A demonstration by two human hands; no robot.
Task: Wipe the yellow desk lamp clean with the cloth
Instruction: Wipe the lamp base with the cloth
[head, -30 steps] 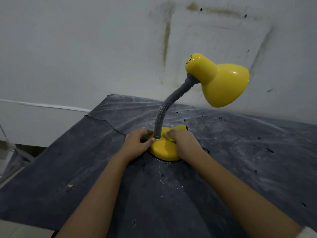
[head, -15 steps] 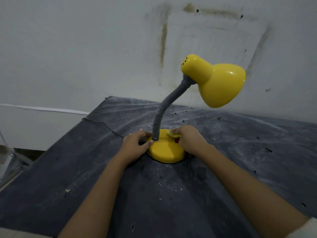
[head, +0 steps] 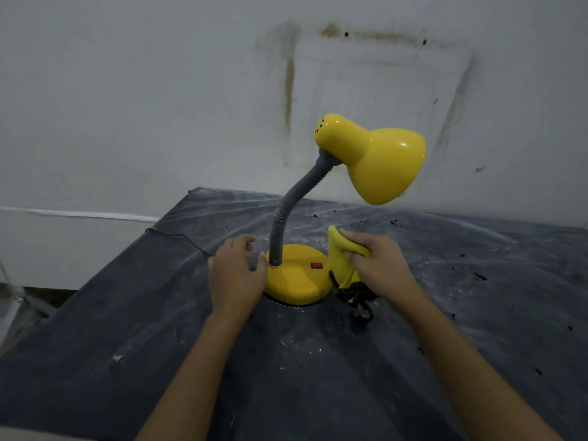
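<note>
The yellow desk lamp stands mid-table: a round base (head: 296, 281) with a red switch, a grey flexible neck (head: 286, 214) and a shade (head: 378, 163) leaning right. My left hand (head: 235, 272) sits at the base's left edge, thumb against it, fingers relaxed and slightly lifted. My right hand (head: 378, 265) grips a yellow cloth (head: 342, 262) just right of the base, lifted off it, with the cloth hanging down.
A dark, dusty sheet (head: 286, 361) covers the table, flecked with white specks. A stained white wall (head: 159, 106) rises behind. The lamp's thin cord (head: 178, 235) trails off the left side. The table's left edge drops to the floor.
My right hand has lifted the cloth off the base and moved right, uncovering the red switch. My left hand's fingers have loosened from the neck's foot.
</note>
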